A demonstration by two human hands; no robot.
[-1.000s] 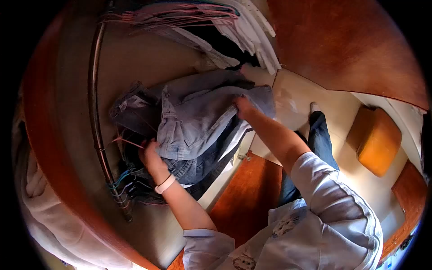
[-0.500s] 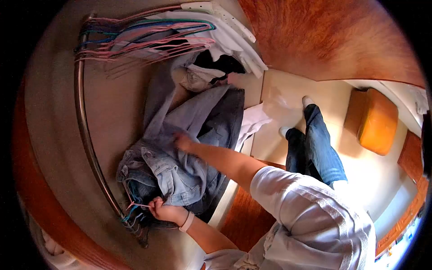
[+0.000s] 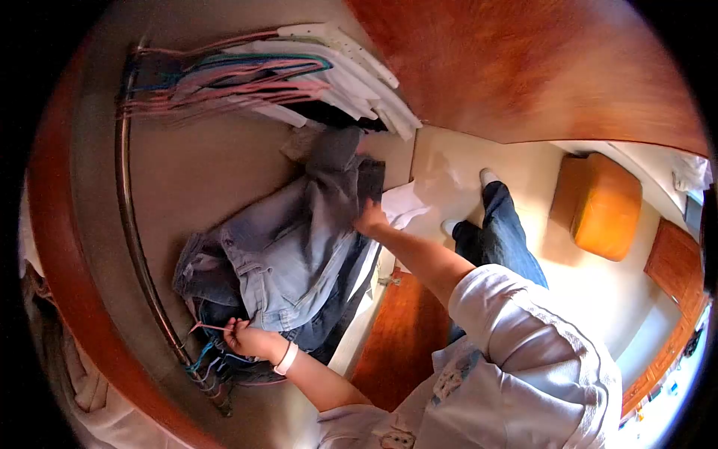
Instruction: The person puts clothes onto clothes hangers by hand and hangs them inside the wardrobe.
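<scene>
The left hand (image 3: 250, 340), bent at the wrist, grips a thin pink hanger (image 3: 213, 327) near the shiny metal rod (image 3: 129, 217). The right arm reaches out straight, its hand (image 3: 372, 218) holding the light blue denim pants (image 3: 292, 273), beside darker jeans (image 3: 340, 314).

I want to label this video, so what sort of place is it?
Probably inside a wardrobe: a metal rail holds hangers, clothes hang from it, and a wooden door stands beside them.
</scene>
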